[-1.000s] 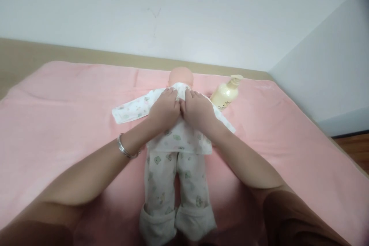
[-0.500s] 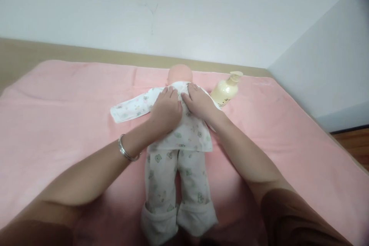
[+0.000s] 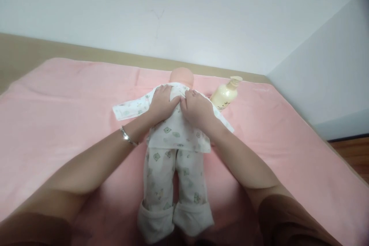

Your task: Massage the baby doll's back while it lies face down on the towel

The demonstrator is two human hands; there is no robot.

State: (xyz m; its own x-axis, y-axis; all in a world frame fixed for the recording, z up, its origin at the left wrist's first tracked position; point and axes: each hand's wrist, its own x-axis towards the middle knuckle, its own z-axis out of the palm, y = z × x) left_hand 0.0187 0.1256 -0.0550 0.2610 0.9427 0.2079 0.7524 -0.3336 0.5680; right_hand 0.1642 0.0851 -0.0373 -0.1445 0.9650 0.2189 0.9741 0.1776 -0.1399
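A baby doll (image 3: 182, 76) lies face down, the back of its bald head away from me. It wears a white printed shirt (image 3: 178, 136) and matching trousers (image 3: 160, 178) with turned-up cuffs. My left hand (image 3: 163, 103) rests open on the left of its upper back, thumb stretched toward the middle. Beside it, my right hand (image 3: 198, 109) presses on the right of the upper back with its fingers bent and its thumb near the left thumb. Their contact partly hides the shirt. Neither hand visibly grips anything.
A pink sheet (image 3: 72, 123) lies under the doll. Just right of the doll's shoulder, a cream pump bottle (image 3: 226, 94) leans at a tilt. A tan edge (image 3: 115, 54) runs along the white wall (image 3: 201, 27) behind.
The right fingers have drawn in and bent, while the left hand has moved slightly outward with its thumb spread. More of the doll's right sleeve shows, and the view has shifted a little.
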